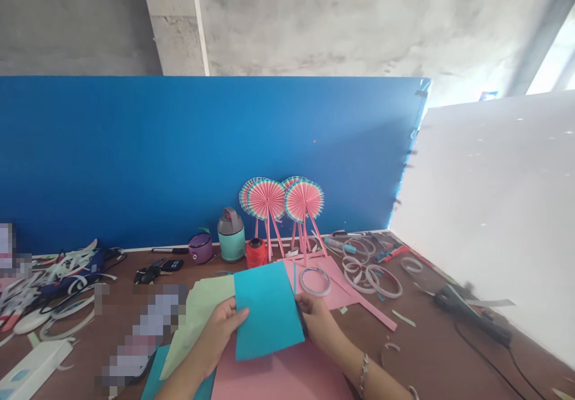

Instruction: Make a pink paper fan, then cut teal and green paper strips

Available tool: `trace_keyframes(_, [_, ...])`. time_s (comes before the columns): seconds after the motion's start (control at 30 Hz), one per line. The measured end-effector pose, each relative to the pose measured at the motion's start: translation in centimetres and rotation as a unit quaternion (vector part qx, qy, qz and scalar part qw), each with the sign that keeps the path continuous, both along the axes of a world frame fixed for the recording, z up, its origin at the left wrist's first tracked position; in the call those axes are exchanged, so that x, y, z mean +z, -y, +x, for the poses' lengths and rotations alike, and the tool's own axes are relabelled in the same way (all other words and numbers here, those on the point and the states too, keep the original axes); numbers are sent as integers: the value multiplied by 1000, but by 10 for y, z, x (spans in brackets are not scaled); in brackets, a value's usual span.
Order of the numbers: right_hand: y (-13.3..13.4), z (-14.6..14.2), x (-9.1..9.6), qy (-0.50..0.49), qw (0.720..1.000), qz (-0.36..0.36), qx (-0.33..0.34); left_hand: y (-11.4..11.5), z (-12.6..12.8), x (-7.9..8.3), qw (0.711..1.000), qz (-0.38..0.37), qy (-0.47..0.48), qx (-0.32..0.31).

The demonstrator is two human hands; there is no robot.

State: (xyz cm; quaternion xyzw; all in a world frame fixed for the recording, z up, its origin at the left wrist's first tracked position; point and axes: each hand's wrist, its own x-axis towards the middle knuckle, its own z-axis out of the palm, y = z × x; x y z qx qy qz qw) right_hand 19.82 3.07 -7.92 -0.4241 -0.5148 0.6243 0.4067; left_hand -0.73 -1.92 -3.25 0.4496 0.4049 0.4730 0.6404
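My left hand [219, 335] pinches the left edge of a teal paper sheet [267, 310], thumb on top. At the sheet's right edge my right hand [320, 322] has its fingers curled, with a dark tool showing at the fingertips. The teal sheet lies over a pink sheet [283, 379]. A pale green sheet [197, 316] sits under my left hand.
Pink and teal pleated paper fans [283, 202] lean against the blue board [202, 154]. Nearby stand a teal flask [231, 235], a purple pot [200, 247] and red thread [256, 252]. Tape rolls [363, 271] lie right, a black glue gun [471, 316] far right, paper scraps [49, 286] left.
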Motion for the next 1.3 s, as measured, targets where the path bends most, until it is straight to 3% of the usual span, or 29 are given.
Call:
trace_keyframes(0.13, [2, 0, 6, 18, 999, 4, 28, -2, -5, -2, 999, -1, 1, 53])
trace_keyframes(0.3, [7, 1, 19, 32, 998, 32, 52, -4, -16, -1, 985, -3, -32, 170])
trace_keyframes(0.43, [12, 0, 21, 54, 994, 4, 96, -6, -22, 1, 970, 2, -68, 235])
trace_keyframes(1.0, [17, -1, 23, 108, 988, 2, 109, -8, -25, -2, 981, 20, -53, 187])
trace_keyframes(1.3, [18, -2, 24, 105, 988, 5, 111, -8, -24, -3, 978, 13, -69, 198])
